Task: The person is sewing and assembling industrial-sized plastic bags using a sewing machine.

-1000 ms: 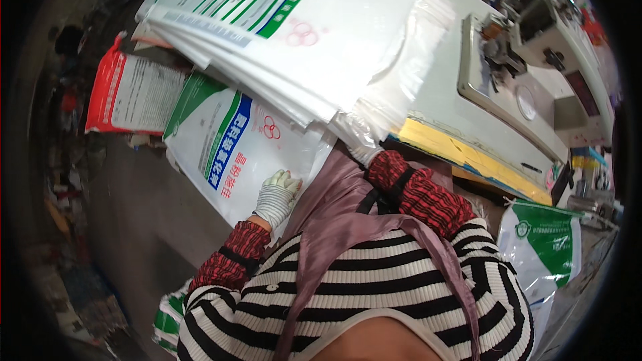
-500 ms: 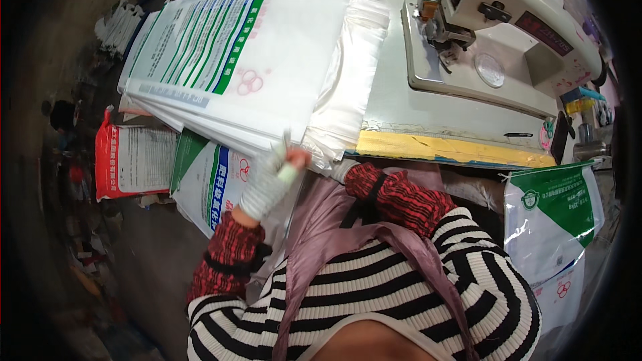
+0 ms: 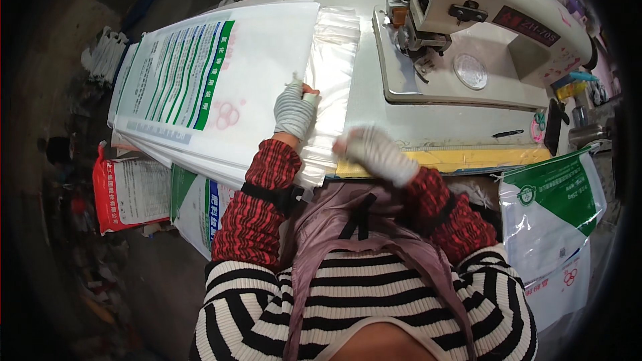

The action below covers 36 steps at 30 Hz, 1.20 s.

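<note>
A stack of white plastic woven bags (image 3: 267, 40) with green and blue print lies on the table, and thin clear liners (image 3: 331, 60) stick out of their right ends. My left hand (image 3: 294, 110), in a grey-white fingerless glove, is on the top bag at its right edge. Its fingers are curled and look pinched on the bag where it meets the liner. Just right of the liners, over the table's front edge, my right hand (image 3: 374, 152) is smeared by motion. Its fingertips are close to the liners; whether they touch cannot be made out.
A white sewing machine (image 3: 495, 20) stands on the right of the table (image 3: 374, 120). Yellow tape (image 3: 455, 160) runs along the front edge. A pen (image 3: 507, 134) and a dark phone (image 3: 554, 127) lie at the right. A red-and-white bag (image 3: 140, 190) and a green-and-white bag (image 3: 548, 207) flank me.
My left hand has moved up and right, from the stack's front corner onto the top bag's right edge. My right hand has lifted from the front corner and moved slightly up and right.
</note>
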Each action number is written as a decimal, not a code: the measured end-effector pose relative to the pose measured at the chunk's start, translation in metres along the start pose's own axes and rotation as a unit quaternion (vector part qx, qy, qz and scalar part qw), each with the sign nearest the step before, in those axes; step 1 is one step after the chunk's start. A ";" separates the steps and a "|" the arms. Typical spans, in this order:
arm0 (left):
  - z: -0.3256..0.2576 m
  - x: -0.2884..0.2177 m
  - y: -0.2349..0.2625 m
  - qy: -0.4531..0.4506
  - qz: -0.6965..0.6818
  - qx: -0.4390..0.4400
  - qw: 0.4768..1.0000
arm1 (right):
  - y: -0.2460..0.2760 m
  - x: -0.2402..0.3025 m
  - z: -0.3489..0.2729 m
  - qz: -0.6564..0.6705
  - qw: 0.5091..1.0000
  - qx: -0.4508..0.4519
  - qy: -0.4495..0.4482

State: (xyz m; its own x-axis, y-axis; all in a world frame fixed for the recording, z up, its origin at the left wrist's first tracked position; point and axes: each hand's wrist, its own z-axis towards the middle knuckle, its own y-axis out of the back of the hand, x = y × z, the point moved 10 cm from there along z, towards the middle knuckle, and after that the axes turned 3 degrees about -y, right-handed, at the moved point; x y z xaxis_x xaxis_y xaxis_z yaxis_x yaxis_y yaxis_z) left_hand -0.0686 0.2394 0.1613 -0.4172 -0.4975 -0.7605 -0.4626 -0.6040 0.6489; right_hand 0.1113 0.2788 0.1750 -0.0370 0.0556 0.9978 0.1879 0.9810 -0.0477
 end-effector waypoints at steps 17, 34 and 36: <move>0.003 0.014 -0.008 -0.049 -0.153 0.014 0.987 | 0.056 -0.038 0.086 0.217 0.955 -0.158 -0.129; 0.008 0.014 0.051 0.008 -0.372 -0.050 0.927 | 0.037 -0.032 0.074 0.252 0.953 -0.121 -0.118; 0.000 0.012 0.045 0.002 -0.267 -0.065 0.961 | 0.032 -0.026 0.084 0.269 0.950 -0.132 -0.083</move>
State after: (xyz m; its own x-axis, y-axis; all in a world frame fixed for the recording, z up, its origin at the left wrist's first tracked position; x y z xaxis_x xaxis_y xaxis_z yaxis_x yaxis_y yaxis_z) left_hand -0.0946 0.2065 0.1812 -0.1449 -0.0965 -0.9847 -0.5080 -0.8468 0.1578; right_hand 0.0358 0.3245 0.1438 -0.0158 0.5868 0.8096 0.4632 0.7219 -0.5142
